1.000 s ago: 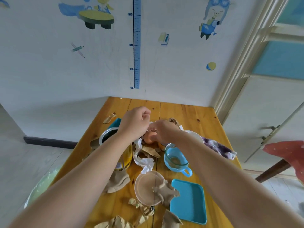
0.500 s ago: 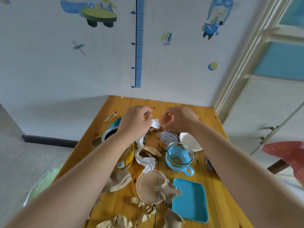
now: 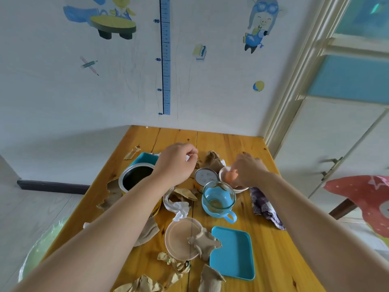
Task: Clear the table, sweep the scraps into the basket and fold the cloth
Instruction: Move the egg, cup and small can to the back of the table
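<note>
My left hand [image 3: 175,163] hovers over the middle of the wooden table [image 3: 273,239], fingers pinched on a small white scrap. My right hand [image 3: 247,170] reaches into a white bowl [image 3: 223,171] and holds an orange piece [image 3: 231,175] there. Brown paper scraps [image 3: 205,242] lie scattered over the table, along with a crumpled white tissue [image 3: 177,207]. A purple patterned cloth [image 3: 264,205] lies bunched at the right, partly under my right forearm. A green-lined basket [image 3: 40,247] stands on the floor to the left of the table.
On the table stand a large yellow tin [image 3: 136,180], a small tin [image 3: 206,177], a blue glass cup [image 3: 219,200], a round clear lid [image 3: 182,238], a blue tray [image 3: 233,252] and a second blue tray [image 3: 144,159]. A red stool [image 3: 362,199] stands at right.
My right hand has moved right and down from the table's middle to the white bowl with the orange piece. The left hand stayed roughly in place, fingers still pinched.
</note>
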Tool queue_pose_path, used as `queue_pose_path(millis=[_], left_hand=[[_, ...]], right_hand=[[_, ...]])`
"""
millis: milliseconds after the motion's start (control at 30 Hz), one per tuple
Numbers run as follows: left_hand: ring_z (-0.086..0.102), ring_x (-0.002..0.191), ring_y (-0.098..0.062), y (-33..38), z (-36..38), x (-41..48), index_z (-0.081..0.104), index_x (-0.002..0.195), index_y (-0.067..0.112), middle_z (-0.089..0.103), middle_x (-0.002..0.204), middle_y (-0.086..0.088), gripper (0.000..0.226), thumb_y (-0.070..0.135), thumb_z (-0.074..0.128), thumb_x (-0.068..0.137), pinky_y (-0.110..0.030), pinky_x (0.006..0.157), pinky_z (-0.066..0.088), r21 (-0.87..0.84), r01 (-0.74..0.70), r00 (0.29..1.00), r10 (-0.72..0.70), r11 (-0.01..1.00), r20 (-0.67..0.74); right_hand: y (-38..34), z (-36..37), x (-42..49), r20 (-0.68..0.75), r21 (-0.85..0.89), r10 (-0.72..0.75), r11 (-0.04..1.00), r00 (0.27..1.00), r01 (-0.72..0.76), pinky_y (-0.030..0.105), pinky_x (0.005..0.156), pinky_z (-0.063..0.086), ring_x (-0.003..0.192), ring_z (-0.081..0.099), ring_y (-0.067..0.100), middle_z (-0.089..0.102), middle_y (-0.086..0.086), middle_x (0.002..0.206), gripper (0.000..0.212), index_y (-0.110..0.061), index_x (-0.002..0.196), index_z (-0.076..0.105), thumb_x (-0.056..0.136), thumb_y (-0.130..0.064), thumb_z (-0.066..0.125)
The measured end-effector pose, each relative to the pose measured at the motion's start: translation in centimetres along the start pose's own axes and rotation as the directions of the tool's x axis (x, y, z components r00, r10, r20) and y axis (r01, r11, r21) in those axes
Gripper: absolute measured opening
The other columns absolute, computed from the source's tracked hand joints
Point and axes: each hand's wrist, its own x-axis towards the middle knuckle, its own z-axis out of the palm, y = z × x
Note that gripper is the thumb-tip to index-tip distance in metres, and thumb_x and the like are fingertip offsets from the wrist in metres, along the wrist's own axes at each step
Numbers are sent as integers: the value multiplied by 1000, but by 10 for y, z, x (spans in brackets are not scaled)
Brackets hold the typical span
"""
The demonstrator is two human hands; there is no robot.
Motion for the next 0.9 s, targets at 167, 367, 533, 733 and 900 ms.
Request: queue_pose_path(millis=[167,367,533,733,900], left_hand=[[56,106,-12,1,4,0,64,108,13,65,114,0,23,21,48,92,-19,83,38,12,-6,1000,6,1000,16],[56,97,-11,3,4,6,65,100,13,67,107,0,21,21,47,92,-22,80,41,-16,35,999,-36,999,-23],[57,92,-11,8,8,9,67,97,13,68,102,0,21,19,48,92,-23,75,44,-1,42,997,-42,999,-60],[58,92,-12,6,14,17,67,96,13,68,102,-1,20,20,48,92,-23,75,46,1,42,997,-42,999,-60],[60,91,-14,11,20,28,68,96,12,68,101,-1,21,19,48,92,-25,74,47,-21,19,998,-20,1000,-63]], right_hand=[[9,-1,-1,-9,33,-52,998,999,53,35,98,38,122,39,20,45,-1,129,48,-29,126,52,80,-36,65],[30,9,3,181,281,-171,953,968,115,44,111,26,134,26,20,28,-5,147,99,-37,144,20,64,-28,78],[29,26,9,197,292,-229,942,953,166,49,109,29,130,31,21,35,-7,142,104,-39,140,23,54,-38,82],[30,23,7,87,239,-207,954,975,181,47,108,28,130,29,19,37,-6,141,104,-37,141,20,58,-37,82],[36,10,2,57,407,-197,900,979,157,33,91,40,111,42,17,45,-2,128,91,-36,136,28,61,-22,79]])
